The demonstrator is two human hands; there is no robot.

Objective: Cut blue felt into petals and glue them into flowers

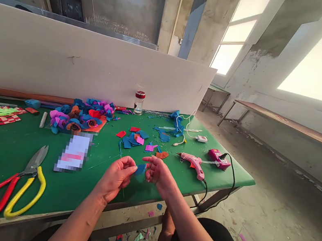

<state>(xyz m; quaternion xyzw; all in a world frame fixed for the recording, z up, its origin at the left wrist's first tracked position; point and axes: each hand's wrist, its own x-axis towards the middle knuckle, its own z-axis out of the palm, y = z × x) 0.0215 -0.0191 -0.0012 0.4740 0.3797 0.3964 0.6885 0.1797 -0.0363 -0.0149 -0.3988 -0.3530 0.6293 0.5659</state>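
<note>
Two bare hands meet above the near edge of a green felt-covered tabletop (13,144). The left hand (116,176) and right hand (158,172) each close their grip, thumb against fingertips, on a small blue foam scrap (140,169) held between them. It is too small to tell its long axis. A thin wire stem (120,150) rises from the left hand, pointing away from the person. A pink plastic glue gun (193,163) lies near on the right. Large red-and-yellow-handled scissors (16,186) lie well apart on the left. Bare green surface lies just beyond the hands.
</note>
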